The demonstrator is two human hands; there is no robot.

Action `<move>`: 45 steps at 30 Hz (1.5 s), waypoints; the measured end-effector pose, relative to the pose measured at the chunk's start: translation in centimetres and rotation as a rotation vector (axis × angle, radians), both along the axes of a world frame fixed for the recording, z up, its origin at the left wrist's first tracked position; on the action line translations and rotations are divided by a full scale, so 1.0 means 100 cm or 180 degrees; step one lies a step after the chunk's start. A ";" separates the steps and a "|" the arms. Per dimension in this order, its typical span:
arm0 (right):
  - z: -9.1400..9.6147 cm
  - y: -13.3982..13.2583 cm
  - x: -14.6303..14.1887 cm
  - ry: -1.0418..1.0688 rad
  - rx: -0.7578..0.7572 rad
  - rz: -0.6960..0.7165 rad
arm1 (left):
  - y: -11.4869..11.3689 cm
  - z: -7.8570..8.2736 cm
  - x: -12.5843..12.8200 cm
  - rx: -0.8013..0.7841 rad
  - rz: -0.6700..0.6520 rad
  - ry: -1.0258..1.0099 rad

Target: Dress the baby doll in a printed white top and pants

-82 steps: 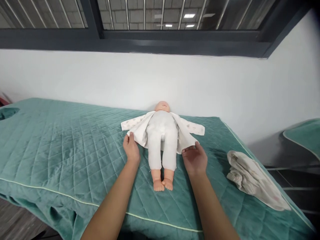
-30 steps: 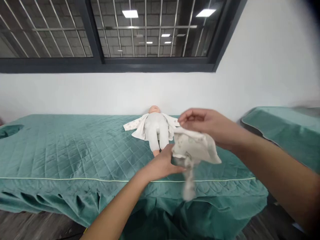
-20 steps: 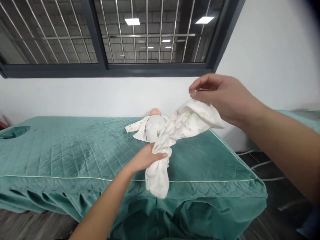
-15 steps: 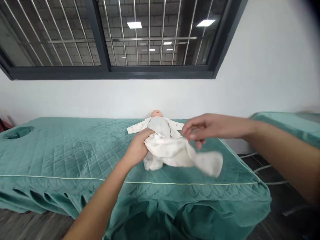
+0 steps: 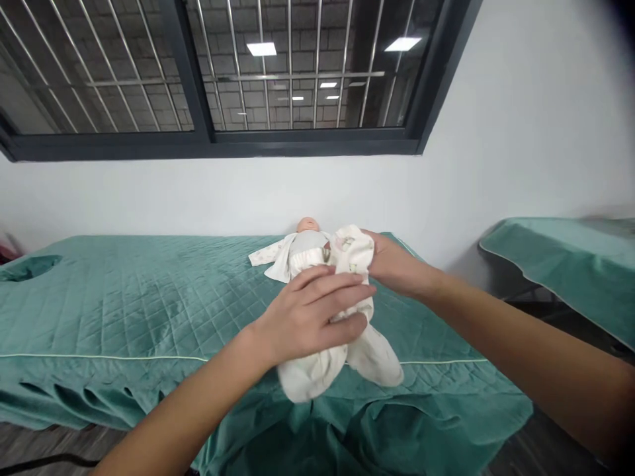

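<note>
White footed baby pants (image 5: 354, 301) with a faint print hang in front of me, their two feet dangling near the bed's front edge. My right hand (image 5: 389, 261) grips the top of the pants from the right, its fingers mostly hidden behind the cloth. Across the front of the pants lies my left hand (image 5: 310, 314), back towards me, fingers stretched out and thumb apart. Behind them a baby doll (image 5: 308, 241) lies on its back, head towards the wall. It wears an opened white printed jacket (image 5: 268, 254); its lower body is largely covered from view.
A green quilted cover (image 5: 163, 297) drapes the bed, with a face hole (image 5: 32, 268) at its left end. To the right is another green-covered surface (image 5: 560, 258). A barred window (image 5: 297, 79) is set in the white wall behind.
The pants have swung from lying sideways to hanging down towards me. My right hand has closed on their top; my left hand has left the waist edge and now lies across them.
</note>
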State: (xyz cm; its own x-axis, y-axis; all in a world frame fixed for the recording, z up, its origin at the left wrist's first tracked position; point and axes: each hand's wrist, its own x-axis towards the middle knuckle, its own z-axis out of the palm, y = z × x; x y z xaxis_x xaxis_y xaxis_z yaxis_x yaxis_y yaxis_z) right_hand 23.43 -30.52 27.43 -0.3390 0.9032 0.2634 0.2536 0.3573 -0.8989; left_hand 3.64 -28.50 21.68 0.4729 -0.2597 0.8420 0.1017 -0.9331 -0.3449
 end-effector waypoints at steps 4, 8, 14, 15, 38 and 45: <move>0.007 0.004 0.006 0.0278 -0.0084 -0.0312 | 0.007 -0.012 -0.010 -0.0859 0.0112 0.0279; 0.025 0.009 0.010 0.0266 0.0043 -0.0442 | 0.006 -0.014 -0.018 -0.1777 -0.0375 0.0111; 0.047 0.011 -0.008 0.0148 0.0322 -0.0316 | 0.026 0.028 -0.016 -0.3344 -0.0781 -0.0609; 0.049 0.010 -0.013 0.0119 0.0391 -0.0269 | 0.031 0.037 -0.015 -0.3514 -0.0791 -0.0479; 0.048 0.011 -0.010 -0.0518 0.0712 -0.1010 | 0.045 0.072 -0.002 -0.3421 -0.0572 0.0047; 0.044 0.013 -0.018 -0.0373 0.0845 -0.0966 | 0.059 0.066 0.017 -0.3210 -0.0511 -0.0272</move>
State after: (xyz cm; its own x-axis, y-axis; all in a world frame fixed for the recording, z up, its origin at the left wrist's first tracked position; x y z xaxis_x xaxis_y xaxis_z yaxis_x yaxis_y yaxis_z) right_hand 21.59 -29.21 31.83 -0.1095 0.8726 0.4760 0.4782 0.4661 -0.7444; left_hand 5.37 -22.59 28.28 0.4231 0.5329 0.7328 -0.0625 -0.7896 0.6104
